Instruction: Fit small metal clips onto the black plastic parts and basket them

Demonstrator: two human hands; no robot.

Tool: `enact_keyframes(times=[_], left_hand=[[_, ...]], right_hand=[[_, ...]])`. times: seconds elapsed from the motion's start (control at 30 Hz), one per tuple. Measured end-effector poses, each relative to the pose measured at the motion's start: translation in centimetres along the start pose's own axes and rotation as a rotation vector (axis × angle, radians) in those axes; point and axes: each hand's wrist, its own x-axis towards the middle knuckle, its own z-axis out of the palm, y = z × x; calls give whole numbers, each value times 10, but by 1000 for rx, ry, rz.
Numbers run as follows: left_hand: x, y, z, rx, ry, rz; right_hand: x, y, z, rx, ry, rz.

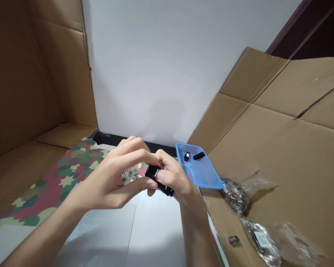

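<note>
By white wall (161,66): cardboard (278,148), blue mesh tray (203,172).

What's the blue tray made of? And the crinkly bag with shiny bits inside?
The blue mesh tray looks like moulded plastic: matte, with rows of tiny holes. The bag looks like thin clear plastic, glossy and wrinkled. The small pieces inside glint like metal, though they're too small to be sure.

The bg is a plain white wall (161,66) w/ a dark door frame (303,26) top rt. Cardboard sheets (281,155) lie flat on the rt, more cardboard (36,74) stands up on the lft. Red/green camo mat (44,193) low lft, black strip (111,139) along the wall. Clear plastic bags (235,194) of small metal bits sit on the cardboard, btw.
</note>
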Motion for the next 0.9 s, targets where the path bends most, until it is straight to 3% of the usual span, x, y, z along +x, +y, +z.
enact_keyframes(times=[0.33,0.47,0.57,0.63,0.9], left_hand=[[1,-1,3,-45,37,-5],[0,1,2,-161,170,-133],[0,7,1,-186,119,-220],[0,12,2,-198,119,-237],[-2,13,10,-352,222,-274]], right_hand=[[-2,-4,3,18,43,-47],[-6,1,1,-234,267,-283],[-6,10,-2,-430,322,-523],[-4,15,-4,-531,334,-604],[-1,13,-1,-610,331,-579]])
